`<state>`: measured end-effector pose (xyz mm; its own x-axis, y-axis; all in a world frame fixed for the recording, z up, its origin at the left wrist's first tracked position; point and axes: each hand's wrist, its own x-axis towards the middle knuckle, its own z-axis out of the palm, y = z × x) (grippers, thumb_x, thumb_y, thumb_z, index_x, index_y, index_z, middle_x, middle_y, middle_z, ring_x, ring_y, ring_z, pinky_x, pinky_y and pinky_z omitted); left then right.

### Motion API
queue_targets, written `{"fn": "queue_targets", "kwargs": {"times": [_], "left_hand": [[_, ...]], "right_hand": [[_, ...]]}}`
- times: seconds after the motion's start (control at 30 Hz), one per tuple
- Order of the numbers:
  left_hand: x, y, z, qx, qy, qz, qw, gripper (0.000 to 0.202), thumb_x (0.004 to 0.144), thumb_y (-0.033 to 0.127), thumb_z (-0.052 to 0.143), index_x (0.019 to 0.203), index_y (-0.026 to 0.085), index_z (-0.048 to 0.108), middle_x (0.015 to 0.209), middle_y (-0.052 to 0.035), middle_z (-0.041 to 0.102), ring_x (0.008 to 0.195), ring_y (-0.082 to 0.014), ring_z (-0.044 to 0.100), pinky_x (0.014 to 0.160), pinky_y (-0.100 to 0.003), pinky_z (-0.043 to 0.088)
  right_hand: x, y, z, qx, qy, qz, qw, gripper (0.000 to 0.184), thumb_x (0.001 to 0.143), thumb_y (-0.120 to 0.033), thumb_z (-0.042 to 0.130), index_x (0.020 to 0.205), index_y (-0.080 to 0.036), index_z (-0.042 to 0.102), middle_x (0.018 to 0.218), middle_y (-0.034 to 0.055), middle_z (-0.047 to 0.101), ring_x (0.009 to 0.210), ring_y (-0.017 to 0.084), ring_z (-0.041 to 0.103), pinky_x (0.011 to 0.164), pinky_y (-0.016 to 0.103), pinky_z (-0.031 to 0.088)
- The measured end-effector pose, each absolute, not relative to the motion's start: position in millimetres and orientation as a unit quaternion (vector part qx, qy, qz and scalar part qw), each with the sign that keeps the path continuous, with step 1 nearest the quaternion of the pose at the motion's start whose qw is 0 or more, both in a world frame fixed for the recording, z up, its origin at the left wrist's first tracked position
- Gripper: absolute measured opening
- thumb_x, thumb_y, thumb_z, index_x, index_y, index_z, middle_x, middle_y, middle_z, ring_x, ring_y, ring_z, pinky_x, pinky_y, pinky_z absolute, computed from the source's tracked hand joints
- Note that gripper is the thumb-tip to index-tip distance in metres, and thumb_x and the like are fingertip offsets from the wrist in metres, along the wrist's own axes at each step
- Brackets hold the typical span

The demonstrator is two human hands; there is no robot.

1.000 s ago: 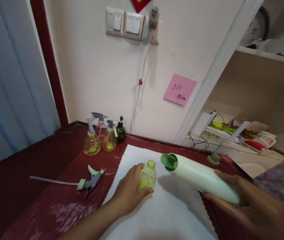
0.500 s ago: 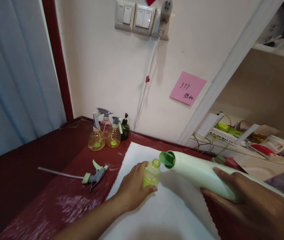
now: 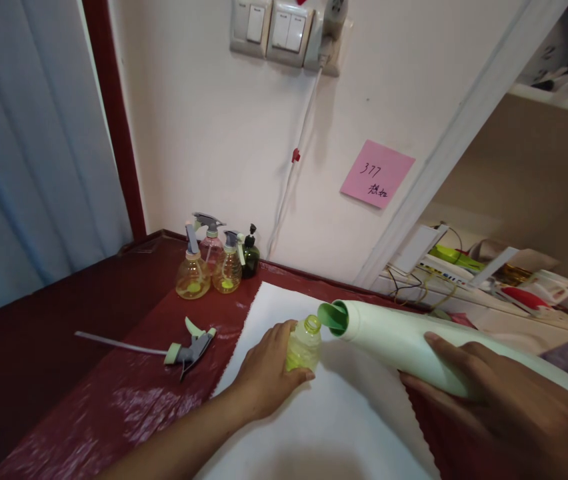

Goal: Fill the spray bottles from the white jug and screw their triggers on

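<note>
My left hand (image 3: 269,367) is wrapped round a small clear yellow-green spray bottle body (image 3: 305,345), whose open neck points up above the white sheet (image 3: 334,420). My right hand (image 3: 504,400) grips a long pale green bottle (image 3: 404,340) lying nearly level, tilted toward the left. Its green pouring spout is close beside the small bottle's mouth, and no stream of liquid can be made out. A grey and light green spray trigger head (image 3: 189,350) with a thin clear tube lies on the red table cover to the left.
Several bottles stand together at the back: a yellow spray bottle (image 3: 193,277), a pink one (image 3: 211,250), another yellow one (image 3: 227,270) and a dark green pump bottle (image 3: 250,257). A white cord (image 3: 304,127) hangs down the wall. Cluttered shelving (image 3: 509,293) stands at the right.
Almost nothing differs. Both hands keep their hold, and the pale green bottle's spout stays beside the small bottle's mouth. The whole view has shifted very slightly.
</note>
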<state>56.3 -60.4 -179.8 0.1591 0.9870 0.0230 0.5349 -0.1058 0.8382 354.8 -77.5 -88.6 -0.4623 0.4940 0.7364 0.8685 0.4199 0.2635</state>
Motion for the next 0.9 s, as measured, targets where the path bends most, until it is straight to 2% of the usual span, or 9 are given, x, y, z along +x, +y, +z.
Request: {"fn": "queue_targets", "kwargs": {"times": [0.07, 0.17, 0.4, 0.57, 0.77, 0.9], "left_hand": [[56, -60, -181, 0.674, 0.566, 0.315, 0.354, 0.072, 0.079, 0.033, 0.074, 0.145, 0.019, 0.049, 0.143, -0.0139, 0.060, 0.134, -0.0351, 0.053, 0.109, -0.048, 0.041], [56, -60, -182, 0.674, 0.573, 0.309, 0.349, 0.072, 0.079, 0.032, 0.075, 0.144, 0.019, 0.049, 0.144, -0.0130, 0.060, 0.135, -0.0332, 0.052, 0.110, -0.046, 0.040], [56, -59, -183, 0.679, 0.565, 0.314, 0.348, 0.071, 0.080, 0.032, 0.075, 0.144, 0.022, 0.048, 0.145, -0.0109, 0.060, 0.136, -0.0319, 0.052, 0.109, -0.044, 0.041], [57, -59, -184, 0.683, 0.565, 0.311, 0.343, 0.071, 0.081, 0.033, 0.074, 0.145, 0.021, 0.047, 0.144, -0.0116, 0.059, 0.135, -0.0325, 0.052, 0.108, -0.046, 0.043], [56, -59, -187, 0.687, 0.563, 0.311, 0.338, 0.074, 0.080, 0.033, 0.075, 0.147, 0.019, 0.045, 0.145, -0.0127, 0.058, 0.137, -0.0331, 0.051, 0.112, -0.049, 0.041], [56, -59, -185, 0.683, 0.567, 0.308, 0.342, 0.074, 0.080, 0.033, 0.075, 0.146, 0.019, 0.046, 0.146, -0.0129, 0.058, 0.137, -0.0328, 0.051, 0.112, -0.049, 0.041]], "right_hand": [[356, -78, -87, -0.361, -0.812, -0.397, 0.228, 0.048, 0.104, -0.055, 0.050, 0.109, -0.012, 0.072, 0.070, 0.0040, 0.070, 0.052, 0.022, 0.067, 0.055, 0.036, 0.048], [356, -79, -83, -0.327, -0.809, -0.443, 0.205, 0.046, 0.109, -0.048, 0.040, 0.111, -0.012, 0.068, 0.068, 0.0025, 0.067, 0.048, 0.020, 0.065, 0.052, 0.034, 0.046], [351, -82, -77, -0.322, -0.814, -0.442, 0.199, 0.043, 0.110, -0.046, 0.037, 0.114, -0.013, 0.064, 0.068, 0.0022, 0.065, 0.049, 0.019, 0.065, 0.049, 0.031, 0.047], [358, -82, -88, -0.349, -0.816, -0.409, 0.213, 0.041, 0.104, -0.051, 0.047, 0.123, -0.018, 0.063, 0.073, 0.0012, 0.063, 0.054, 0.020, 0.062, 0.052, 0.032, 0.045], [365, -80, -98, -0.362, -0.805, -0.406, 0.238, 0.041, 0.108, -0.050, 0.037, 0.130, -0.023, 0.059, 0.075, 0.0016, 0.064, 0.058, 0.021, 0.061, 0.056, 0.033, 0.044], [366, -80, -97, -0.372, -0.802, -0.410, 0.227, 0.042, 0.105, -0.053, 0.045, 0.132, -0.024, 0.060, 0.074, 0.0011, 0.064, 0.057, 0.021, 0.060, 0.055, 0.033, 0.043]]}}
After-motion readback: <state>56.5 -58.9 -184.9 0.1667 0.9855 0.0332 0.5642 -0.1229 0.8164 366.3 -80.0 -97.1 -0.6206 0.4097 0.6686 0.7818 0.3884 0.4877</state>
